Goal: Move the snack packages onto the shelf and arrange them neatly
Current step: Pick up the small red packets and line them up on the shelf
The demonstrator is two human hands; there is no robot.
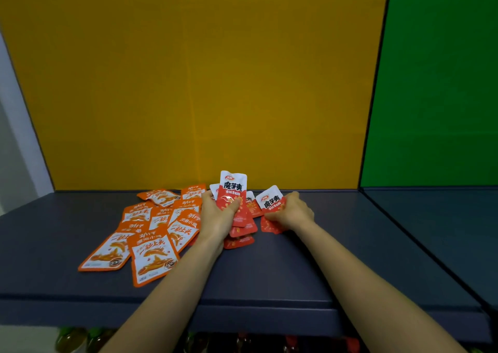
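Note:
Both my hands are over the dark grey shelf (310, 261), near its back. My left hand (215, 215) grips a bunch of red-and-white snack packs (232, 191), the top one held upright, others fanning down onto the shelf (239, 240). My right hand (292, 209) holds another red-and-white pack (270, 200), tilted, with a second red pack showing below the fingers. To the left lies a loose pile of several orange-and-white snack packs (151, 234), overlapping one another on the shelf.
A yellow back panel (202, 83) rises behind the shelf. A green panel (436, 83) backs the neighbouring bay at right, past a dark divider line. Bottles (80, 339) show on the level below the shelf's front edge.

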